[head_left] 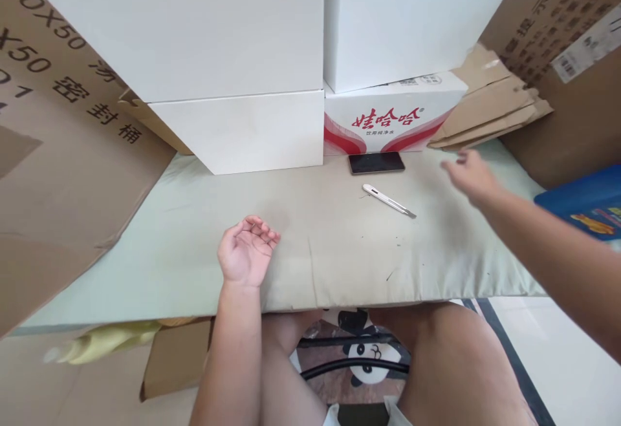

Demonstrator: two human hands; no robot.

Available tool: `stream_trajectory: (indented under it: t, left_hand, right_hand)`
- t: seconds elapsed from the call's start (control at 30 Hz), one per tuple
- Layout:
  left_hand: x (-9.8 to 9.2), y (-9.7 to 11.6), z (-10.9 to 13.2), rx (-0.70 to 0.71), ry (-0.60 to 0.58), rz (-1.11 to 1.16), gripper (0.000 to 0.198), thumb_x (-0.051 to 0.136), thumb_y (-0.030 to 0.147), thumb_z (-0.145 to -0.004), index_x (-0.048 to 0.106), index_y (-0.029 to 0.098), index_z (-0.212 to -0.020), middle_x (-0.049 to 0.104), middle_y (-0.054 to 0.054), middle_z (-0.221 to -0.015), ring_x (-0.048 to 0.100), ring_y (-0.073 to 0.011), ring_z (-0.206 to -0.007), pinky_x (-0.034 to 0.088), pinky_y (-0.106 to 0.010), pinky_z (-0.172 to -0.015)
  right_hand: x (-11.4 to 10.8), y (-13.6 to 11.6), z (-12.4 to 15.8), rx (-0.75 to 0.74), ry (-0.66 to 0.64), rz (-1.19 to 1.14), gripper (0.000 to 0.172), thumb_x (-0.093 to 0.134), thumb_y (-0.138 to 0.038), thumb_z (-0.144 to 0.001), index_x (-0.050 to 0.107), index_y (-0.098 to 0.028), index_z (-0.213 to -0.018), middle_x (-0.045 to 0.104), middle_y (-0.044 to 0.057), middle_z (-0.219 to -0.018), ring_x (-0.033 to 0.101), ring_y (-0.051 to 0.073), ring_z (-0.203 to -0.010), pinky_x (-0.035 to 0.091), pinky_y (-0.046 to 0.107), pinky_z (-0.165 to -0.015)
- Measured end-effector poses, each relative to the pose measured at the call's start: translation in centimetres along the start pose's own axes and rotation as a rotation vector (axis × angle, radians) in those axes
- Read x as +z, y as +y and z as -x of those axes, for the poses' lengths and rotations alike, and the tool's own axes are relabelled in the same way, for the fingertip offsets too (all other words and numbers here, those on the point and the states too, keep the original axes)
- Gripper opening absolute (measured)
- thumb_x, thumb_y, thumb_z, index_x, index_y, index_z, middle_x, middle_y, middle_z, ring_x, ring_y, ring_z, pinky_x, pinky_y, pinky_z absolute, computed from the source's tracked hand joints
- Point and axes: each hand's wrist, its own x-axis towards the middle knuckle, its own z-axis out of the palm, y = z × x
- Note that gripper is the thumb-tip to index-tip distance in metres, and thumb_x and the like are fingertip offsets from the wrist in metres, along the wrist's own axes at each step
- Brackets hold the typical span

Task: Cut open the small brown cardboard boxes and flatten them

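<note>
My left hand [246,249] rests palm up on the pale green mat [194,245], fingers loosely curled and holding nothing. My right hand [469,172] hovers over the mat's right side, blurred by motion, fingers spread and holding nothing. A white utility knife [388,200] lies on the mat to the left of my right hand. Beyond the knife, a dark phone [376,162] lies flat against the red-and-white water carton [394,121].
White boxes [218,57] are stacked along the back of the mat. Folded cardboard pieces [490,106] lean at the back right. Large brown cartons stand at left [63,154] and right [572,77]. A blue item [585,201] lies at the right edge.
</note>
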Motion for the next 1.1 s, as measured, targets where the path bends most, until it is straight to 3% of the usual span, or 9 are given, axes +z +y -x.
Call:
stream_trajectory:
  t: [0.13, 0.27, 0.4, 0.6, 0.7, 0.83, 0.97, 1.03, 1.1]
  left_hand:
    - [-0.7, 1.5, 1.1, 0.084, -0.067, 0.07, 0.022, 0.064, 0.039, -0.07, 0.067, 0.017, -0.069, 0.055, 0.0, -0.063, 0.056, -0.0132, -0.058, 0.056, -0.031, -0.066]
    - [-1.9, 2.6, 2.2, 0.127, -0.075, 0.189, 0.022, 0.061, 0.04, -0.078, 0.064, 0.02, -0.071, 0.051, 0.001, -0.065, 0.054, -0.0129, -0.059, 0.055, -0.031, -0.067]
    - [-3.9, 4.0, 2.7, 0.15, -0.057, 0.351, 0.02, 0.061, 0.037, -0.078, 0.062, 0.019, -0.07, 0.048, 0.002, -0.064, 0.051, -0.0116, -0.057, 0.054, -0.03, -0.066]
    - [-7.7, 6.1, 2.8, 0.181, 0.014, 0.632, 0.015, 0.063, 0.032, -0.075, 0.061, 0.018, -0.069, 0.046, 0.004, -0.062, 0.048, -0.0093, -0.054, 0.054, -0.028, -0.064]
    - [-9.2, 6.8, 2.5, 0.18, 0.023, 0.695, 0.014, 0.064, 0.031, -0.075, 0.06, 0.019, -0.07, 0.045, 0.004, -0.063, 0.048, -0.0092, -0.054, 0.054, -0.029, -0.065]
    - [-10.7, 7.5, 1.7, 0.174, 0.032, 0.742, 0.015, 0.066, 0.031, -0.075, 0.058, 0.019, -0.07, 0.044, 0.004, -0.063, 0.048, -0.0092, -0.055, 0.054, -0.028, -0.066]
    - [-12.1, 7.8, 1.2, 0.196, 0.016, 0.749, 0.015, 0.068, 0.031, -0.075, 0.059, 0.02, -0.071, 0.044, 0.004, -0.063, 0.049, -0.0091, -0.056, 0.053, -0.028, -0.068]
    - [-12.8, 7.9, 1.0, 0.214, 0.021, 0.734, 0.014, 0.068, 0.032, -0.076, 0.06, 0.02, -0.072, 0.044, 0.004, -0.064, 0.048, -0.0093, -0.056, 0.053, -0.029, -0.068]
    - [-13.4, 8.1, 1.0, 0.225, 0.045, 0.729, 0.014, 0.068, 0.031, -0.076, 0.06, 0.02, -0.072, 0.044, 0.004, -0.063, 0.048, -0.0096, -0.055, 0.053, -0.029, -0.067]
  right_hand:
    - [3.4, 1.4, 6.6, -0.122, -0.204, 0.149, 0.035, 0.07, -0.03, -0.068, 0.068, -0.019, -0.101, 0.072, 0.018, -0.119, 0.067, 0.038, -0.112, 0.047, 0.057, -0.108]
    - [4.7, -2.3, 9.8, -0.384, -0.277, 0.253, 0.033, 0.06, -0.028, -0.072, 0.072, -0.023, -0.103, 0.077, 0.01, -0.11, 0.07, 0.028, -0.084, 0.054, 0.049, -0.089]
    - [7.5, -9.8, 11.9, -0.657, -0.281, 0.262, 0.025, 0.053, -0.026, -0.077, 0.07, -0.024, -0.096, 0.079, 0.006, -0.09, 0.071, 0.025, -0.08, 0.055, 0.042, -0.078]
    - [15.7, -21.6, 16.0, -0.986, -0.399, 0.205, 0.024, 0.052, -0.021, -0.08, 0.069, -0.022, -0.097, 0.076, 0.004, -0.082, 0.069, 0.02, -0.071, 0.054, 0.035, -0.072]
    - [20.9, -27.6, 18.2, -1.163, -0.445, 0.188, 0.027, 0.051, -0.019, -0.083, 0.07, -0.021, -0.103, 0.075, 0.008, -0.097, 0.07, 0.021, -0.081, 0.057, 0.037, -0.079]
    - [28.6, -36.9, 20.5, -1.399, -0.444, 0.162, 0.034, 0.052, -0.012, -0.084, 0.069, -0.019, -0.113, 0.061, 0.015, -0.133, 0.063, 0.026, -0.123, 0.052, 0.043, -0.108]
    - [35.5, -46.1, 19.9, -1.282, -0.333, 0.109, 0.025, 0.06, -0.01, -0.081, 0.071, -0.015, -0.103, 0.038, 0.01, -0.157, 0.031, 0.037, -0.154, 0.028, 0.057, -0.127]
    - [37.6, -49.3, 18.5, -1.171, -0.297, 0.014, 0.019, 0.062, -0.01, -0.08, 0.069, -0.009, -0.097, 0.039, 0.015, -0.155, 0.025, 0.045, -0.155, 0.018, 0.064, -0.126]
    - [38.6, -50.9, 17.1, -1.153, -0.301, -0.07, 0.02, 0.052, -0.013, -0.087, 0.067, -0.002, -0.091, 0.047, 0.021, -0.145, 0.028, 0.052, -0.151, 0.014, 0.074, -0.119]
